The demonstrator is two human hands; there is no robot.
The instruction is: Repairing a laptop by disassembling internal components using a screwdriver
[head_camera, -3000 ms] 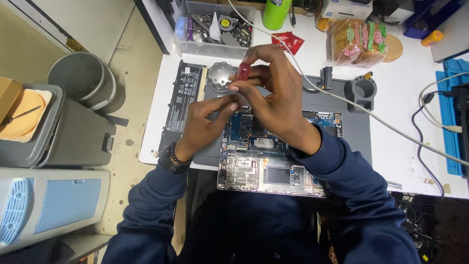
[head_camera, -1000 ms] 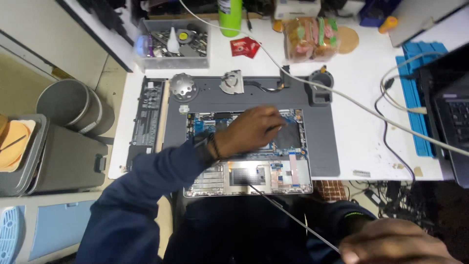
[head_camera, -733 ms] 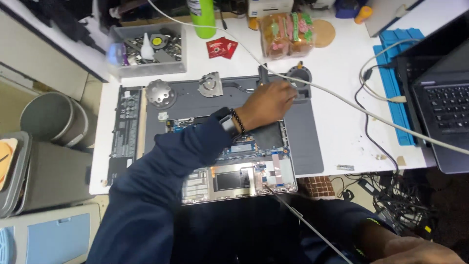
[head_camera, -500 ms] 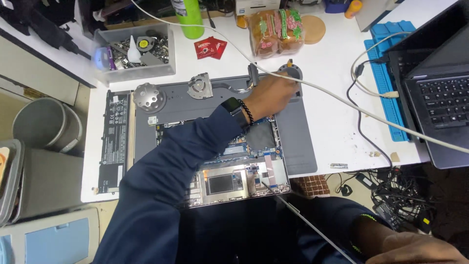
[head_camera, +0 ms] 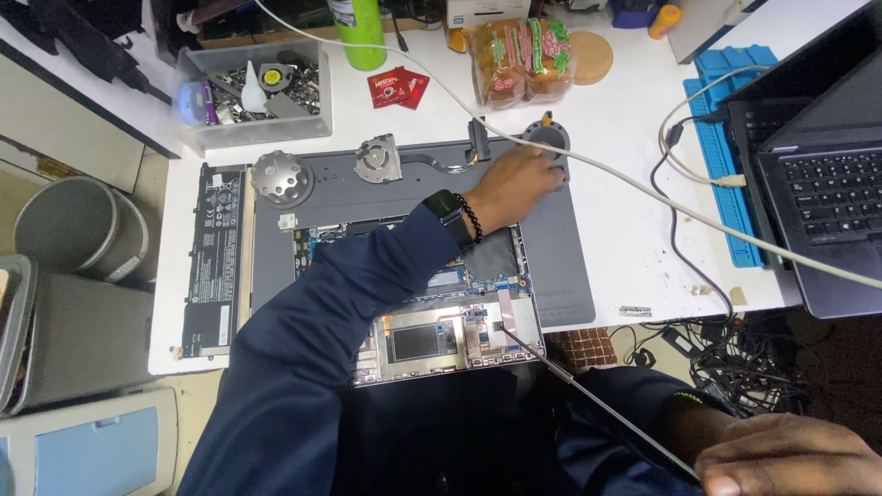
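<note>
Grey mat [head_camera: 588, 266] is lying under an opened laptop [head_camera: 413, 303], and I'm seeing my left hand [head_camera: 519, 179] reaching across it to the mat's far right corner, fingers resting on a round grey cup [head_camera: 548, 142] there. Fingers are curling down on the cup's near rim; I cannot tell if they're gripping it or just touching. A white cable [head_camera: 643, 188] is running just past the cup, crossing the table [head_camera: 634, 230] diagonally, so room beyond the hand is tight. A fan [head_camera: 375, 158] and a round metal disc [head_camera: 281, 178] are sitting along the mat's far edge, well left of the hand. A battery [head_camera: 213, 257] is lying off the mat's left edge, close to the table edge.

My right hand [head_camera: 790, 455] is sitting low at the bottom right corner, off the table, pinched together on a thin metal rod [head_camera: 597, 404]. The rod is slanting up-left, its tip meeting the laptop's near right corner. A second laptop [head_camera: 818, 174] is filling the table's right side, beside a blue strip [head_camera: 726, 165]. Bare table is showing between mat and strip, crossed by cables.
</note>
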